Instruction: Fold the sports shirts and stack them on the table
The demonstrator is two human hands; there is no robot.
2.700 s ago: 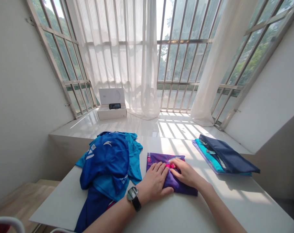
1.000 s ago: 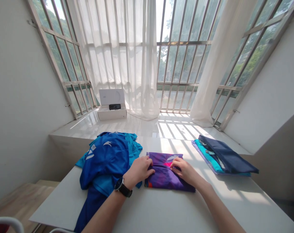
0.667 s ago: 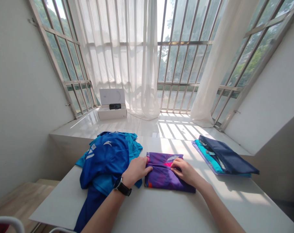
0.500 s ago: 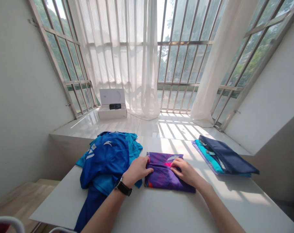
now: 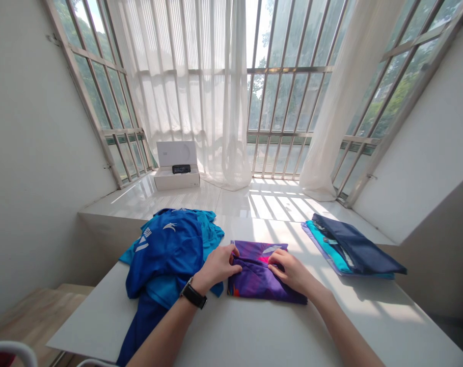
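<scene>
A folded purple garment (image 5: pixel 260 278) with pink marks lies on the white table (image 5: pixel 262 331) in front of me. My left hand (image 5: pixel 218 265), with a black watch on its wrist, grips the garment's left edge with curled fingers. My right hand (image 5: pixel 290 270) pinches a fold near the garment's top right, over a pink patch. Both hands rest on the cloth.
A loose heap of blue shirts (image 5: pixel 166 255) lies left of the purple garment and hangs over the table's front edge. A folded stack with a navy piece on top (image 5: pixel 351 247) sits at the right. A white box (image 5: pixel 176 165) stands on the window ledge.
My left hand slid from the top of the purple garment to its left edge and closed on it. The right hand stayed on the fold near the top.
</scene>
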